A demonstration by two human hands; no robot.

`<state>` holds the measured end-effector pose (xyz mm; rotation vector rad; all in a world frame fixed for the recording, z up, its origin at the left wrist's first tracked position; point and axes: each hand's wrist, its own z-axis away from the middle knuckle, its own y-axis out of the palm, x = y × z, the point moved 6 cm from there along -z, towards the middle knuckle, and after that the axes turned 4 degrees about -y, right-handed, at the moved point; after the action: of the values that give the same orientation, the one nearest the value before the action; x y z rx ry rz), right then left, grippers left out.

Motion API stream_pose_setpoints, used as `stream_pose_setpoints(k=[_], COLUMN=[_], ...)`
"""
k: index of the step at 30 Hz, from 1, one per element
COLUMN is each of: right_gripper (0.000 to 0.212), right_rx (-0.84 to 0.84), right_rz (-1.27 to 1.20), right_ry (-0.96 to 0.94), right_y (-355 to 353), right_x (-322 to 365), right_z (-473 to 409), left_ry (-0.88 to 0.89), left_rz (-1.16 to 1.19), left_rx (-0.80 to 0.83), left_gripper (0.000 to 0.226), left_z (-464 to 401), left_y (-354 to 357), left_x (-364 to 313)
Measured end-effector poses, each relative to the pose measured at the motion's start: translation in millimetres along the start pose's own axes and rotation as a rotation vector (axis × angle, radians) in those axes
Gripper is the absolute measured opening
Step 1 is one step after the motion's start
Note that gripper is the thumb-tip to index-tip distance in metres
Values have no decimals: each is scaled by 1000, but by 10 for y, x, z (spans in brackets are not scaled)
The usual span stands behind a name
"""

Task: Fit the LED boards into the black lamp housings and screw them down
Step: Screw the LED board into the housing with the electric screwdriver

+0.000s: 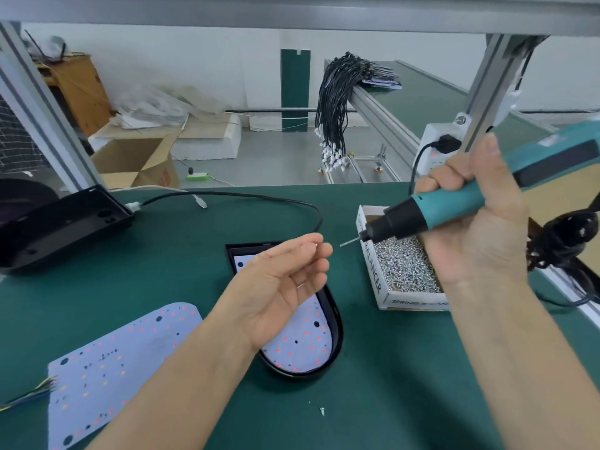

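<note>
One board (302, 345) seated in housing (336, 323) under left hand (285, 287), unscrewed by the look of it. Screw (315, 243) pinched at fingertips, just short of screwdriver (454, 206) gripped by right hand (477, 228). Second board (107, 368) loose, left of wrist.

Two hands show: the left hand (285, 287) and the right hand (470, 222). There is one screwdriver (454, 206). Two LED boards are seen, one board (298, 339) lying in a housing (334, 323) and one loose board (123, 362) on the mat (162, 254). Black housings number two, the second housing (65, 222) at far left. One screw box (380, 280) holds screws too many to count; one tiny screw (315, 243) sits at the left fingertips and one stray screw (322, 410) lies on the mat. One cable bundle (337, 108) hangs behind.
</note>
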<state>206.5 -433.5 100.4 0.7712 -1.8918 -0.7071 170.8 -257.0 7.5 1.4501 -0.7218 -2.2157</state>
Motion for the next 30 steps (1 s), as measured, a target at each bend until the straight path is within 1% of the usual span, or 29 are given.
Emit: stream_pose_setpoints(k=[1, 4, 6, 10, 14, 19, 25, 30], right_gripper=[53, 30, 22, 22, 24, 24, 26, 22], right_rx=[9, 18, 22, 31, 41, 32, 36, 27], right_rz=[-9, -3, 20, 27, 12, 14, 17, 41], right_ry=[5, 5, -5, -22, -30, -45, -52, -46], right_y=[47, 156, 228, 333, 369, 372, 377, 365], right_x=[-44, -165, -228, -295, -320, -308, -289, -307], right_z=[17, 81, 119, 143, 145, 139, 132, 133], left_ry=[-14, -60, -78, -107, -129, -163, -162, -141], left_rz=[36, 136, 185, 268, 257, 408, 406, 410], left_rx=[-9, -51, -56, -27, -19, -2, -10, -16], left_gripper=[16, 14, 11, 10, 9, 9, 11, 10], left_z=[28, 100, 134, 186, 215, 227, 224, 225], left_y=[-29, -109, -131, -120, -120, -73, -64, -64], left_x=[2, 17, 15, 11, 52, 72, 80, 77])
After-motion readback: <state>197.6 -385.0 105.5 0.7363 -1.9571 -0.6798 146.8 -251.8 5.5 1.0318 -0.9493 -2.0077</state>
